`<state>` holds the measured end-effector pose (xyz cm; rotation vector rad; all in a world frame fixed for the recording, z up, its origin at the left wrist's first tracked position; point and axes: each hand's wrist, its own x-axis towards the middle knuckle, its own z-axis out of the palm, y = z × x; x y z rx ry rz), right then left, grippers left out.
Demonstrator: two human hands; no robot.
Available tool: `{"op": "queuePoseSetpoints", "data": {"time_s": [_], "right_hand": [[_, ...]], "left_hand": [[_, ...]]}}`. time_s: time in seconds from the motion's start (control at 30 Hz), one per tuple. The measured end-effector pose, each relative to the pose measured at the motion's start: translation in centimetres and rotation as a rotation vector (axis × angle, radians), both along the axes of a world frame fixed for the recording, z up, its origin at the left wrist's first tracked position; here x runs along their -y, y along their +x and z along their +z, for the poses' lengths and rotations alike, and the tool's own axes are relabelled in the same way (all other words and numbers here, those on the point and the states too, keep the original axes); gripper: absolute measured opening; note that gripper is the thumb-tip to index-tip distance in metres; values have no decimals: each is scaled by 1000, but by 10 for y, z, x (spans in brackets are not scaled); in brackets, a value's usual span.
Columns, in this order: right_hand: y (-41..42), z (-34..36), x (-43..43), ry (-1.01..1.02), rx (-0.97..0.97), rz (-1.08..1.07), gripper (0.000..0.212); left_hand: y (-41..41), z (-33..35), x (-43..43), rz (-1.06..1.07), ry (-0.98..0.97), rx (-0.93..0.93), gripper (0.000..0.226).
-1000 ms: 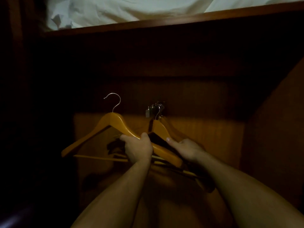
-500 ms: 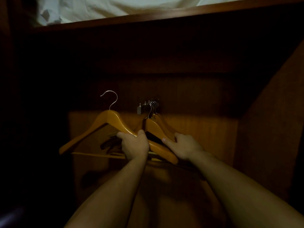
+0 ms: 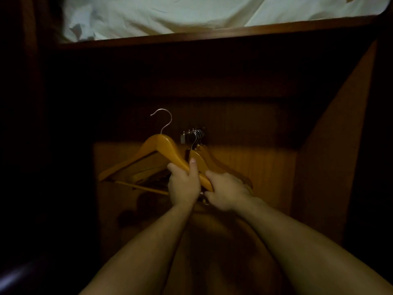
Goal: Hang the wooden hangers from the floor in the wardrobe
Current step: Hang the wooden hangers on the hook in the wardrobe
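Wardrobe (image 3: 319, 167) interior, dim; white bedding (image 3: 170, 15) on the shelf above. Hanger bunch (image 3: 214, 161): several wooden hangers, hooks gathered, right hand (image 3: 225, 190) curled round its near arm. Left of the bunch: single wooden hanger (image 3: 161, 143), hook free, gripped by the left hand (image 3: 185, 184). Rail not visible; hanging judged still to do.

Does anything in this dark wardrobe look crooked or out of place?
One wooden hanger, gripped by the left hand, sits tilted, off to the left of the bunch of hangers the right hand holds. Its metal hook points up into empty air, caught on nothing. Above, white cloth lies crumpled on the shelf.
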<state>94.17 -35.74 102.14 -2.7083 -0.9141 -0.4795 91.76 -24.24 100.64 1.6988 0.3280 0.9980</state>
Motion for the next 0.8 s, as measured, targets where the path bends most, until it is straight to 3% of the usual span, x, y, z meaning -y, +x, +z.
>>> {"op": "queuePoseSetpoints", "data": {"time_s": [0.13, 0.23, 0.33, 0.43, 0.53, 0.8], "right_hand": [[-6, -11, 23, 95, -87, 2, 23], [-12, -22, 47, 111, -146, -14, 27], [-19, -32, 65, 113, -178, -19, 27], [-25, -38, 77, 112, -201, -33, 28], [-27, -38, 86, 130, -215, -44, 25], [-7, -29, 92, 125, -231, -68, 15]], "left_hand": [[-24, -5, -30, -54, 390, -86, 31], [-41, -4, -56, 220, 699, -93, 11], [-51, -1, -79, 419, 718, -78, 43], [-46, -3, -99, 376, 818, -278, 66], [-34, -11, -105, 229, 866, -450, 59], [-6, -22, -101, 121, 845, -491, 36]]}}
